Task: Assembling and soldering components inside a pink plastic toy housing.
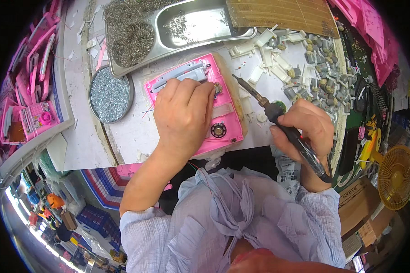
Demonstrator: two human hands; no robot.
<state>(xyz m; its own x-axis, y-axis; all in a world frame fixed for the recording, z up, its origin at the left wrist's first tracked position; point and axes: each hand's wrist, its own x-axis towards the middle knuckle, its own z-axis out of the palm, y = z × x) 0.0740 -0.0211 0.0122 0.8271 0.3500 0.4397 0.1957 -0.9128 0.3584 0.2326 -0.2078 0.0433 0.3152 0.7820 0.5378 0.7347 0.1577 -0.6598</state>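
Observation:
A pink plastic casing (232,113) lies on the white bench in front of me. It has a grey bar-shaped part (180,75) along its far side and a round black speaker (218,130) near its near right corner. My left hand (183,113) rests over the casing with its fingers curled in. Its fingertips are beside a small metal part (218,89), and what they pinch is hidden. My right hand (307,129) grips the black handle of a soldering iron (274,110). The iron's dark tip points up and left, apart from the casing.
A round tin of small silvery screws (110,94) stands left of the casing. Behind it sits a metal tray (157,34) with heaps of small metal parts. Small motors (321,73) and white plastic pieces (278,68) spread to the right. Pink casings (41,116) fill the far left; a yellow fan (396,177) is right.

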